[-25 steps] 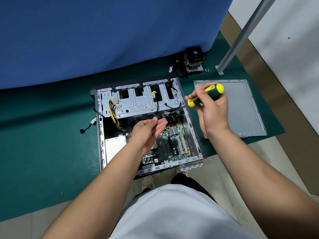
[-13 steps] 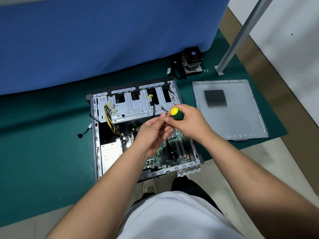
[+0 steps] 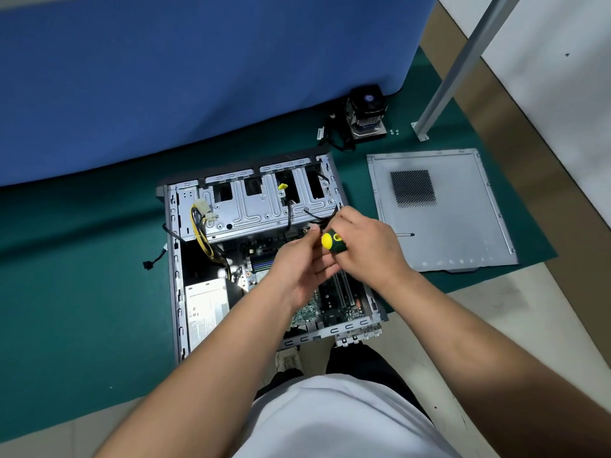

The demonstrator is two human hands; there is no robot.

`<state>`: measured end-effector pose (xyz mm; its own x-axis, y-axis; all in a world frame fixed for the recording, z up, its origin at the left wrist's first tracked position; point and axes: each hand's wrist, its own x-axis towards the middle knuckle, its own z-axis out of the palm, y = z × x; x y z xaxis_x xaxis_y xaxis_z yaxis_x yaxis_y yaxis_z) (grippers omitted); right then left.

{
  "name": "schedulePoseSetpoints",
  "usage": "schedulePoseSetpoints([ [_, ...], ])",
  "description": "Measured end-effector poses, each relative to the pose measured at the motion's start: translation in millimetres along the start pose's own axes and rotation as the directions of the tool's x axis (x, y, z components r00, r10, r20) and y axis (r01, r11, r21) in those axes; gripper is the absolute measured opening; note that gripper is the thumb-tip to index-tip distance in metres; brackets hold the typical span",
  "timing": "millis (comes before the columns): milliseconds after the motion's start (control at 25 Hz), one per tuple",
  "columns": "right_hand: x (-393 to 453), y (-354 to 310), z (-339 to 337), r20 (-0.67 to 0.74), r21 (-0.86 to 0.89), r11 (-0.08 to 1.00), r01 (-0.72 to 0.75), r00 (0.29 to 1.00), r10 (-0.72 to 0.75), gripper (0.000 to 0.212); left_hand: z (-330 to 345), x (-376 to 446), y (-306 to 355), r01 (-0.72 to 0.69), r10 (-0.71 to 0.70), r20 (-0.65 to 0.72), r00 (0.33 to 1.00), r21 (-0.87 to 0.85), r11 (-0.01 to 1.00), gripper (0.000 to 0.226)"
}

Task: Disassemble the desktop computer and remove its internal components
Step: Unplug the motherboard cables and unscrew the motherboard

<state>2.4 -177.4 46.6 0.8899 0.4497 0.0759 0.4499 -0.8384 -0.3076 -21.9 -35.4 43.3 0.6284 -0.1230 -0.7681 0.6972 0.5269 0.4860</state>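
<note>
An open desktop case (image 3: 175, 279) lies on its side on a green mat. Inside it are a metal drive cage (image 3: 261, 209), a green motherboard (image 3: 334, 302), a silver power supply (image 3: 206, 309) and yellow-black cables (image 3: 200, 233). Over the motherboard, my right hand (image 3: 367, 249) grips a green and yellow screwdriver (image 3: 333, 242), its butt end facing me and its shaft hidden. Next to it, my left hand (image 3: 297, 269) has fingertips pinched together at the screwdriver's front; what they hold is hidden.
The removed side panel (image 3: 439, 209) lies to the right on the green mat (image 3: 82, 292). A cooler with fan (image 3: 367, 110) and loose screws (image 3: 395, 131) sit behind the case. A blue curtain (image 3: 198, 77) hangs at the back; a metal post (image 3: 453, 74) stands right.
My right hand swung the screwdriver from beside the side panel to above the motherboard, turning its butt toward me. My left hand rose to meet it.
</note>
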Motion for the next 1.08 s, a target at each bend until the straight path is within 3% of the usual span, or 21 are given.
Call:
schedulePoseSetpoints([
  [120,10.6,10.2,-1.3,-0.059,0.305,0.932,-0.197,0.973,0.225,0.011,-9.4,4.9,9.8,-0.145,0.155,-0.016,0.988,0.261,0.954,0.033],
  [200,24.3,30.6,-6.8,-0.072,0.449,0.822,-0.351,0.902,0.425,0.019,-24.6,8.8,25.8,-0.349,0.402,0.003,0.916,0.502,0.792,0.025],
  [280,40.7,59.5,-9.4,0.012,0.456,0.744,-0.489,0.839,0.544,0.022,-44.0,19.9,48.0,-0.488,0.621,0.127,0.774,0.744,0.456,0.019],
  [360,57.1,85.3,-3.3,0.117,0.415,0.692,-0.591,0.788,0.604,0.020,-65.3,43.6,70.4,-0.437,0.719,0.264,0.643,0.897,0.061,0.027],
  [400,64.8,95.8,3.6,0.157,0.401,0.666,-0.629,0.764,0.626,0.018,-75.2,57.8,80.6,-0.362,0.727,0.320,0.608,0.926,-0.105,0.036],
  [480,80.1,111.4,20.1,0.223,0.389,0.614,-0.687,0.717,0.661,0.014,-89.7,81.1,95.3,-0.207,0.698,0.359,0.620,0.932,-0.296,0.049],
  [600,106.8,131.0,43.1,0.303,0.382,0.525,-0.761,0.640,0.706,0.011,-100.2,101.3,97.6,-0.052,0.663,0.336,0.669,0.911,-0.410,0.056],
  [720,144.8,149.5,65.4,0.326,0.367,0.482,-0.796,0.595,0.734,0.011,-104.8,113.5,93.5,-0.015,0.698,0.338,0.631,0.905,-0.425,0.056],
  [920,211.5,173.4,100.6,0.293,0.297,0.515,-0.804,0.590,0.753,0.008,-110.4,120.6,92.3,-0.005,0.723,0.357,0.591,0.898,-0.440,0.055],
  [1080,233.0,179.2,129.1,0.250,0.217,0.559,-0.801,0.599,0.761,0.016,-110.7,121.6,92.4,-0.002,0.719,0.364,0.592,0.893,-0.450,0.054],
])
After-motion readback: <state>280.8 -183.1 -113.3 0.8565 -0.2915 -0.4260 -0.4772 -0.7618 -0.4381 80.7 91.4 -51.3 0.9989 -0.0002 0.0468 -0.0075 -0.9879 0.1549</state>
